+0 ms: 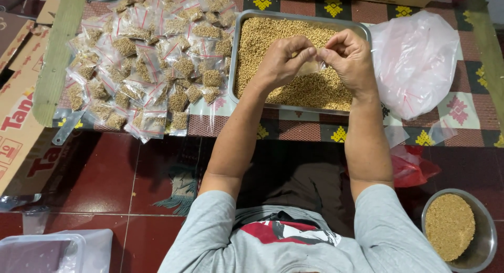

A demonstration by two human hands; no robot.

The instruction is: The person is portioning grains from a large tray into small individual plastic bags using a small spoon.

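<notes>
A steel tray (239, 52) filled with small tan seeds sits on a patterned mat in front of me. Above it, my left hand (281, 60) and my right hand (349, 58) pinch a small clear plastic pouch (310, 67) between their fingertips. The pouch looks partly filled with seeds, and both hands grip its top edge. To the left of the tray lies a heap of several filled, sealed seed pouches (152, 63).
A large clear plastic bag (417, 63) lies right of the tray. A steel bowl (485, 252) of seeds stands at the lower right, near a red plastic bag (412, 168). Cardboard (16, 121) lies at the left, and a clear plastic container (47, 252) at the lower left.
</notes>
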